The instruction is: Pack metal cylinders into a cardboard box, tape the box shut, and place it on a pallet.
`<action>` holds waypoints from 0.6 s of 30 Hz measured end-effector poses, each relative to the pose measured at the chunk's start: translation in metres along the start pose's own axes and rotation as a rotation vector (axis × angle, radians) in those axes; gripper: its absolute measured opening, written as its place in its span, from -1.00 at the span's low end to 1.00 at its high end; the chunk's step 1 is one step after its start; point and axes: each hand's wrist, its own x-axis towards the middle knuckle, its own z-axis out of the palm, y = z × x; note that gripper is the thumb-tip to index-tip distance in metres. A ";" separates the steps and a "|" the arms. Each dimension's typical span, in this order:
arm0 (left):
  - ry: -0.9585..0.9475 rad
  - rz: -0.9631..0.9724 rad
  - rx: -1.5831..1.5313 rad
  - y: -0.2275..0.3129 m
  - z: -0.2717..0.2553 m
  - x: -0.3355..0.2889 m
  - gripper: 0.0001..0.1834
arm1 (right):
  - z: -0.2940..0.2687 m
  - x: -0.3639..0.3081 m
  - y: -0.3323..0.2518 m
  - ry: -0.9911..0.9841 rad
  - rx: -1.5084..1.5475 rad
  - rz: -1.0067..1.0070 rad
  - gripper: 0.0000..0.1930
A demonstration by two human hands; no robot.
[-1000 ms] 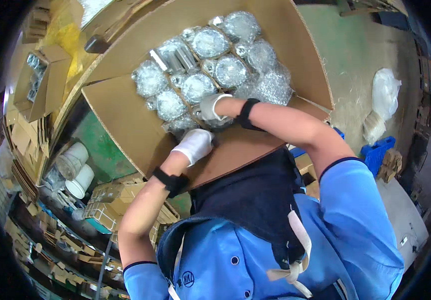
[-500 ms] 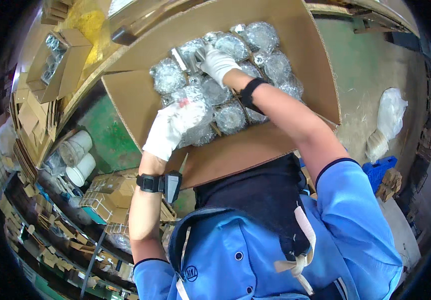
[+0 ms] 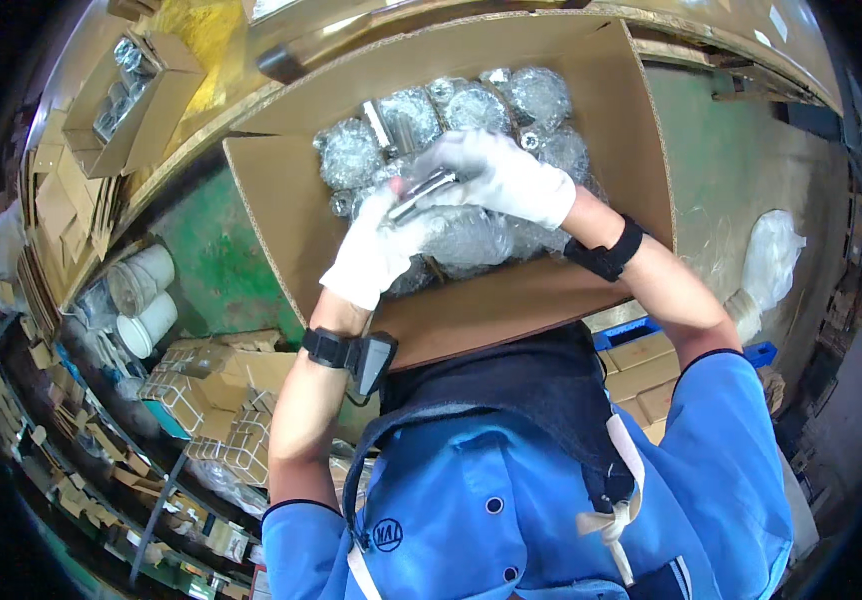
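White gloves cover both my hands, which are over a large open cardboard box [image 3: 471, 305]. Between them lies a short shiny metal piece [image 3: 423, 194], like a tube or bar. My right hand [image 3: 511, 178] is closed on its far end, the fingers slightly blurred. The left hand [image 3: 376, 248] grips at its near end, thumb up, beside a bundle in clear wrap [image 3: 466, 240]. Whether the left fingers also hold that bundle is hidden. In the box, several bubble-wrapped round parts [image 3: 349, 152] sit in rows between cardboard dividers.
A smaller open carton [image 3: 156, 125] with wrapped metal parts stands on the far-left bench. White buckets [image 3: 149, 325] and a wire basket with cardboard [image 3: 216, 400] are at left. Clear plastic wrap [image 3: 776, 255] lies on the floor at right, and stacked cartons [image 3: 641, 370] are beside me.
My right hand has drawn back from the far row toward my left hand, and the metal piece now shows between them. The view has shifted slightly.
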 end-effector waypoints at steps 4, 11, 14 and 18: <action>-0.048 0.272 0.615 -0.003 0.017 0.009 -0.64 | -0.017 0.012 0.005 -0.121 0.521 0.734 -0.53; 0.067 0.051 0.014 -0.019 0.011 0.021 -0.58 | -0.008 0.001 0.010 -0.027 0.824 0.749 -0.58; -0.020 0.135 0.226 -0.029 0.009 0.013 -0.58 | -0.007 -0.007 0.022 -0.049 0.634 0.759 -0.60; 0.095 0.697 1.568 -0.019 0.022 0.012 -0.68 | 0.004 -0.020 0.037 -0.110 0.455 0.742 -0.58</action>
